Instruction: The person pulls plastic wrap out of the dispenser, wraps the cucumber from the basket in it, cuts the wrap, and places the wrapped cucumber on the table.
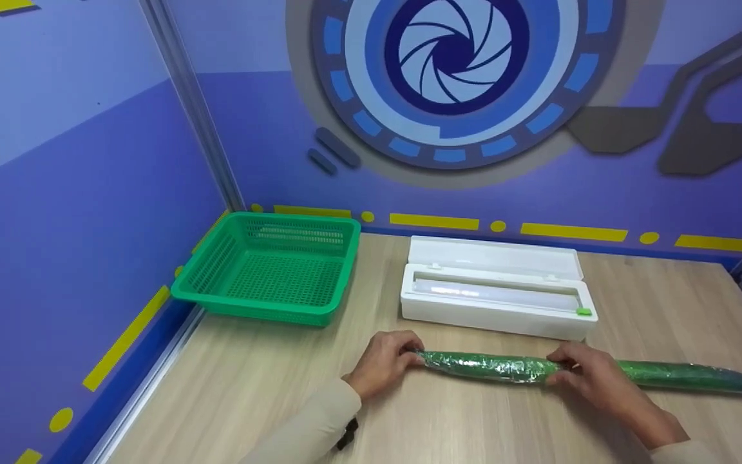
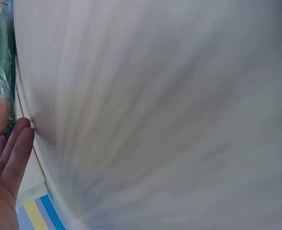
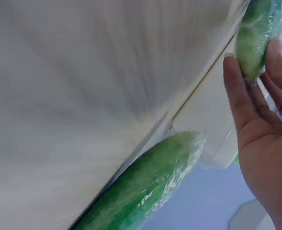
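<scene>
A cucumber (image 1: 493, 368) in clear plastic wrap lies lengthwise on the table between both hands. My left hand (image 1: 380, 362) pinches its wrapped left end between thumb and fingers. At the other end, my right hand (image 1: 593, 379) holds it, thumb (image 3: 277, 60) on one side and fingers (image 3: 241, 93) on the other. To the right is a second wrapped cucumber (image 1: 686, 375), its near end partly behind the right hand in the head view. The right wrist view shows this second cucumber (image 3: 150, 187) apart from the hand, with shiny film around it.
Behind the cucumbers stands a white cling film box (image 1: 493, 323), lid raised, with a film roll (image 1: 493, 295) inside and a green slider (image 1: 583, 312) at its right. A green plastic basket (image 1: 258, 308) sits at the back left, near the purple walls (image 1: 242, 142).
</scene>
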